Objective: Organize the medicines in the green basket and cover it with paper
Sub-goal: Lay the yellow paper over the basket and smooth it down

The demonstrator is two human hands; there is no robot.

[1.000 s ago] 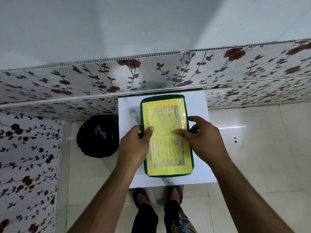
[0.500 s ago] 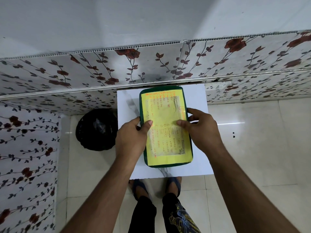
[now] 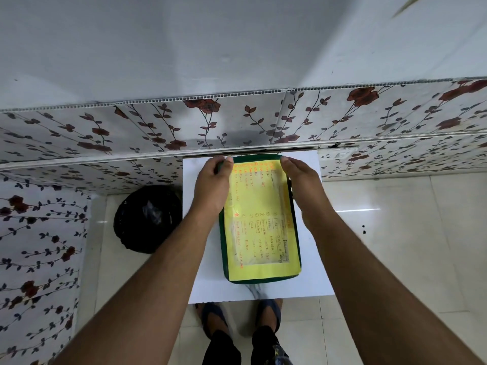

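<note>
The green basket [image 3: 224, 259] stands lengthwise on a small white table [image 3: 311, 280]. A yellow paper [image 3: 259, 233] with handwritten orange and dark text lies flat over its top and hides everything inside. My left hand [image 3: 210, 188] rests along the basket's left side, fingers curled over the far left corner of the rim and paper. My right hand [image 3: 303, 183] lies flat along the right side, fingertips at the far right corner. No medicines are visible.
A black bin bag [image 3: 147, 217] sits on the floor left of the table. A floral-patterned ledge [image 3: 237, 127] runs directly behind the table, with floral wall panels at the left. My sandalled feet [image 3: 239, 314] stand at the table's near edge on light floor tiles.
Both hands have slid from the middle of the paper to the basket's far corners. The basket and paper stay in place on the table.
</note>
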